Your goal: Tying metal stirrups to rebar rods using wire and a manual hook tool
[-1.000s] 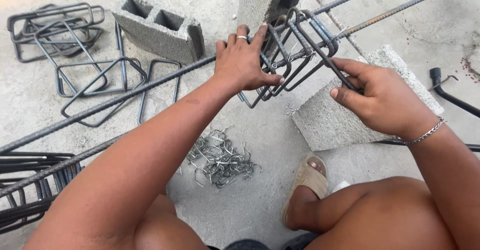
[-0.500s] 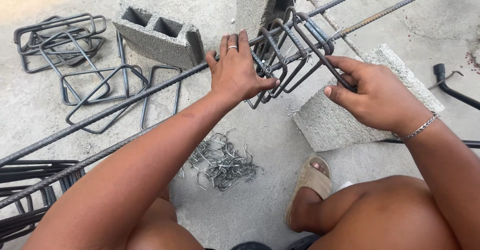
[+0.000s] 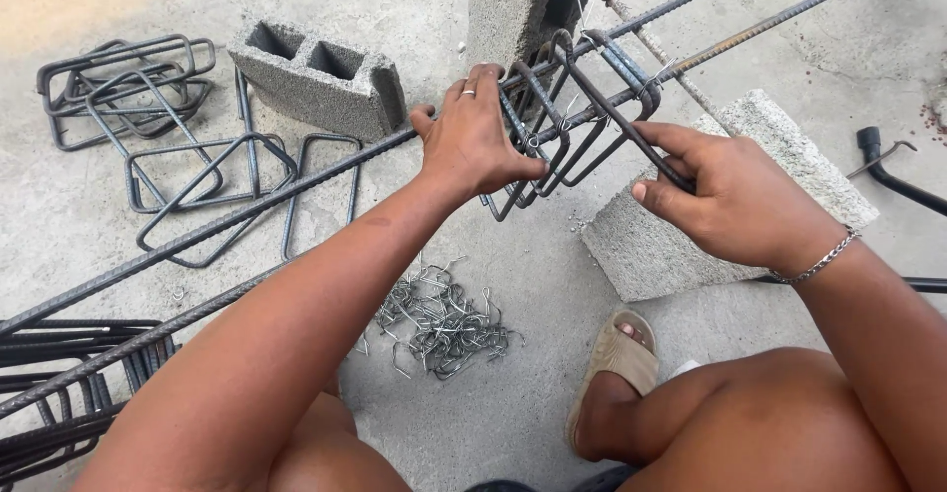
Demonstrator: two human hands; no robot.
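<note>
My left hand (image 3: 475, 140), with a ring on one finger, grips several bent steel stirrups (image 3: 582, 107) that are threaded on long ribbed rebars (image 3: 247, 214). My right hand (image 3: 735, 194), with a bracelet at the wrist, pinches the lower right side of one stirrup between thumb and fingers. The rebars run diagonally from the lower left to the upper right and rest over an upright concrete block (image 3: 523, 4).
A hollow concrete block (image 3: 321, 78) lies at the upper left, a solid one (image 3: 681, 246) under my right hand. Loose stirrups (image 3: 148, 127) lie on the concrete floor at left. A pile of wire ties (image 3: 439, 319) sits by my sandalled foot (image 3: 614, 369). A black tool (image 3: 893, 172) lies at right.
My left hand has slid a little up and to the left along the stirrups. My right hand keeps its pinch on the same stirrup.
</note>
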